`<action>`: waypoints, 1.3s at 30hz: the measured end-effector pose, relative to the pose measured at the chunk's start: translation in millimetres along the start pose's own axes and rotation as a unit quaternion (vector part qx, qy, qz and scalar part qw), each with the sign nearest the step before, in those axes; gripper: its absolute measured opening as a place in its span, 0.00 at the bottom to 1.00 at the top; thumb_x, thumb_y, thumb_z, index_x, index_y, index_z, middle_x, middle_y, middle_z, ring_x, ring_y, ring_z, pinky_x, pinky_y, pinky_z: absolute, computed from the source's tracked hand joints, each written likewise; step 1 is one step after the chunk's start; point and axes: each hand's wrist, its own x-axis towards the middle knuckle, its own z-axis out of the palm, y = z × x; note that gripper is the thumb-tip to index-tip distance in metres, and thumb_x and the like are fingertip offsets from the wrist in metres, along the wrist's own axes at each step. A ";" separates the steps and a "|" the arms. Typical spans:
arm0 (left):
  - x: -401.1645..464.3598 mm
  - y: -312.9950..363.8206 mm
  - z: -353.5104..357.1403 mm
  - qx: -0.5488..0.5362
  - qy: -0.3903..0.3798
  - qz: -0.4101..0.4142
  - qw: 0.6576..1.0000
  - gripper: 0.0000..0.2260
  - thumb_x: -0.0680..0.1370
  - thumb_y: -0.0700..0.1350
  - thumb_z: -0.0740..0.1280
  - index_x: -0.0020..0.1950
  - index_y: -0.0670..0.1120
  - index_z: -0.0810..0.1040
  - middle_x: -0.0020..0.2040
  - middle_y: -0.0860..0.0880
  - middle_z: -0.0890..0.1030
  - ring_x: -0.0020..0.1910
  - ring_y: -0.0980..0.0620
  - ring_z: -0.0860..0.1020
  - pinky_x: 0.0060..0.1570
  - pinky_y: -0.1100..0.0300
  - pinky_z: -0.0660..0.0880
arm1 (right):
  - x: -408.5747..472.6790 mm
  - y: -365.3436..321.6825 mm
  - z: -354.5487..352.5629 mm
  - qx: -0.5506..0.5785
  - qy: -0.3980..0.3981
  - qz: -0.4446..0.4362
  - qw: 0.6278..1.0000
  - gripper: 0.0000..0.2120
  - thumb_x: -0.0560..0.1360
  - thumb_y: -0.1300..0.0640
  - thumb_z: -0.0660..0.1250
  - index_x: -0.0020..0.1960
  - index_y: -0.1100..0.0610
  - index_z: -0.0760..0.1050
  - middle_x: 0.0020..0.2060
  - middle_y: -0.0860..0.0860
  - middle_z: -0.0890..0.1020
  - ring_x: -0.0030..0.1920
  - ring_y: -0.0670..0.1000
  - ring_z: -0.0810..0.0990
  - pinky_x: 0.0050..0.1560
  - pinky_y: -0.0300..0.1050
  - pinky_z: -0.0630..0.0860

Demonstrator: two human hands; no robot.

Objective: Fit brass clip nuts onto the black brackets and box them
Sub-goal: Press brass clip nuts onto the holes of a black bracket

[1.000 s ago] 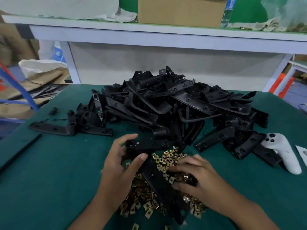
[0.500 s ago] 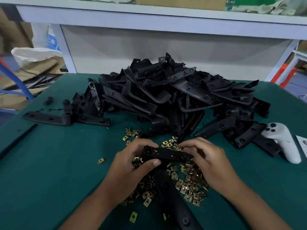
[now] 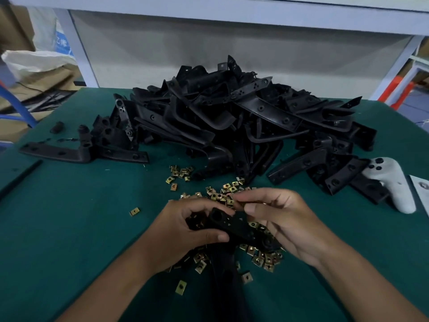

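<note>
A: From the head view, what is hard to make out?

B: The black bracket (image 3: 234, 225) runs into shadow below the hands, so its near end is lost. Whatever the right hand (image 3: 285, 219) pinches at its fingertips is blurred.

A: And its axis?

B: The held end runs from upper left to lower right, over the brass clip nuts (image 3: 262, 257) on the green table (image 3: 69, 217).

A: The hands?

B: The left hand (image 3: 185, 228) grips the bracket; the right's fingers are curled, pinching.

A: Elsewhere?

B: 1 bracket pile (image 3: 232, 117) behind, a white controller (image 3: 392, 184) right.

Two hands (image 3: 185, 231), one white controller (image 3: 392, 182), countless brackets (image 3: 232, 119), nuts (image 3: 264, 259).
</note>
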 end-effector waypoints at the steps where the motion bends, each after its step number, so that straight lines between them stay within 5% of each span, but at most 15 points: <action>1: -0.1 0.0 -0.2 0.012 0.000 0.001 1.000 0.17 0.70 0.62 0.76 0.58 0.63 0.83 0.54 0.56 0.85 0.56 0.57 0.83 0.58 0.66 0.76 | -0.3 0.4 2.7 -0.001 0.006 0.000 1.000 0.12 0.70 0.61 0.77 0.53 0.56 0.86 0.53 0.57 0.86 0.54 0.56 0.85 0.55 0.45 0.82; 6: -0.4 -0.3 0.2 0.023 -0.009 -0.008 1.000 0.18 0.74 0.63 0.72 0.63 0.65 0.80 0.55 0.56 0.84 0.57 0.55 0.82 0.58 0.67 0.75 | 1.9 2.4 9.6 0.036 0.050 0.002 0.998 0.10 0.66 0.63 0.78 0.45 0.53 0.86 0.46 0.56 0.86 0.46 0.53 0.86 0.47 0.42 0.83; 12: 0.6 -0.7 0.5 0.007 0.025 -0.031 0.999 0.15 0.69 0.59 0.78 0.53 0.62 0.81 0.44 0.53 0.85 0.45 0.57 0.84 0.48 0.68 0.77 | -1.3 0.8 13.4 0.022 0.054 0.015 0.998 0.08 0.63 0.55 0.79 0.42 0.50 0.86 0.40 0.52 0.87 0.36 0.44 0.84 0.35 0.35 0.79; 17: 0.2 -0.4 0.1 -0.009 0.033 -0.014 0.999 0.15 0.68 0.57 0.78 0.53 0.60 0.82 0.45 0.53 0.86 0.49 0.57 0.84 0.52 0.69 0.76 | -2.2 5.4 15.9 -0.016 0.058 0.009 0.998 0.09 0.65 0.52 0.79 0.44 0.51 0.86 0.41 0.51 0.87 0.39 0.46 0.85 0.39 0.36 0.79; 22: 1.1 -0.8 0.5 -0.007 0.028 -0.006 1.000 0.14 0.69 0.55 0.78 0.53 0.60 0.82 0.45 0.53 0.86 0.49 0.57 0.84 0.53 0.68 0.76 | -2.1 7.3 17.0 -0.015 0.056 -0.009 0.998 0.05 0.67 0.56 0.77 0.42 0.53 0.86 0.34 0.47 0.85 0.32 0.40 0.81 0.33 0.31 0.76; 30: 1.2 1.8 2.1 -0.012 0.031 -0.002 0.999 0.13 0.69 0.49 0.78 0.52 0.57 0.82 0.44 0.51 0.86 0.48 0.55 0.84 0.53 0.66 0.77 | -1.2 8.2 16.3 -0.036 0.063 0.005 0.997 0.12 0.63 0.48 0.79 0.43 0.52 0.87 0.41 0.51 0.87 0.42 0.50 0.86 0.43 0.39 0.81; 39: 1.4 7.1 2.1 0.014 0.050 0.004 0.999 0.14 0.72 0.47 0.78 0.56 0.55 0.80 0.43 0.56 0.84 0.47 0.58 0.83 0.54 0.68 0.75 | -4.2 6.5 16.4 -0.053 0.052 -0.072 0.995 0.12 0.77 0.45 0.68 0.54 0.50 0.84 0.51 0.55 0.87 0.53 0.54 0.86 0.48 0.39 0.81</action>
